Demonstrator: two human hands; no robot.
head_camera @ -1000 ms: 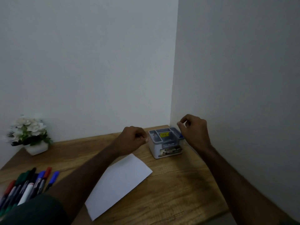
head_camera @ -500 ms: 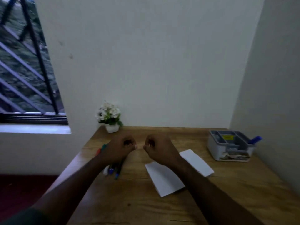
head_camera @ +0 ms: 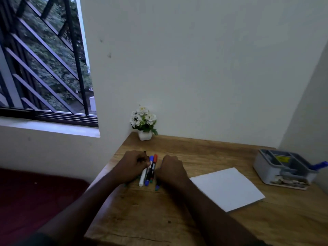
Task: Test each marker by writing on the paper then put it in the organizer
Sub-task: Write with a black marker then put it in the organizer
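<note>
Wooden desk (head_camera: 177, 219) fills the lower frame, tucked into a corner w/ pale walls; barred window (head_camera: 44, 59) up on my left, greenery outside. White paper (head_camera: 227, 188) lies flat on the desk, right of my hands, blank as far as I can see. Grey organizer (head_camera: 282, 170) sits at the far right by the side wall, well apart from the paper's near edge; one blue marker (head_camera: 319, 165) pokes out of its right side, tilted. Small pot of white flowers (head_camera: 144, 122) stands at the back edge against the wall. My left hand (head_camera: 132, 166) is down on the marker pile, fingers curled, and something dark sticks up past the knuckles; looks like I'm pinching a marker but can't tell for sure. My right hand (head_camera: 171, 170) rests just beside the pile, fingers curled under; whether it holds anything, can't tell, though a greenish marker end shows below it. Between the two hands lie the loose markers (head_camera: 149, 172), side by side: white, blue, black w/ red cap.
</note>
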